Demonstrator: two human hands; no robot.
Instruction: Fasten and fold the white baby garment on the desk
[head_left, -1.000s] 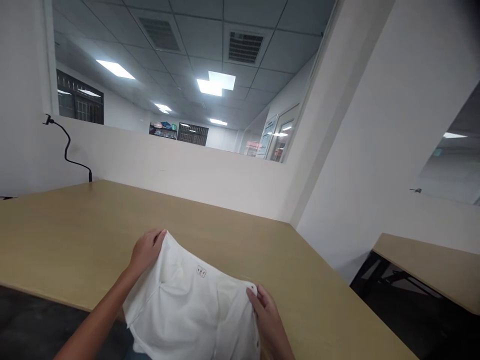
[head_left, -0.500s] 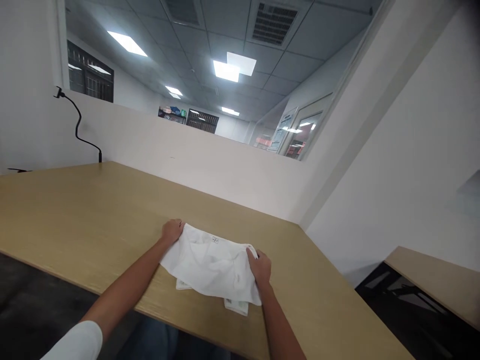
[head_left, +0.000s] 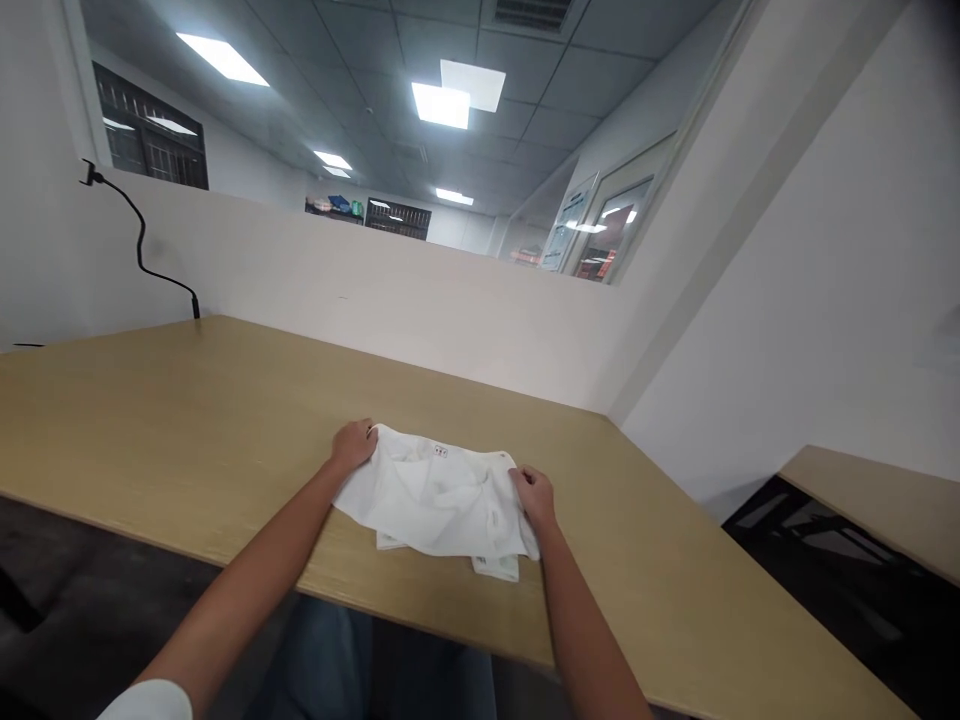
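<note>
- Two hands on one piece of white cloth, that's pretty much the whole scene.
- Left hand [head_left: 352, 445] has its fingers curled over the far-left corner of the white garment [head_left: 439, 500], pinching the fabric against the tabletop.
- Right hand [head_left: 534, 496] grips the right edge of the same garment, fingers closed into the cloth, knuckles up.
- So both hands are grasping it, one at each end, with the cloth bunched and wrinkly between them.
- The garment lies folded over on the wooden table [head_left: 187, 420], close to the near edge, right in front of the person. A small label [head_left: 440, 452] shows near its far edge, and a lower layer sticks out underneath along the near side.
- Both forearms are bare; a bit of white sleeve [head_left: 150, 703] shows at the bottom left.
- Further out, a black gooseneck clamp arm [head_left: 139, 235] stands at the far-left corner of the table, against the low white partition [head_left: 375, 300].
- Off to the right there's a second wooden desk [head_left: 877, 500], well apart from this one.
- Ceiling light panels [head_left: 454, 97] glow overhead past the partition.
</note>
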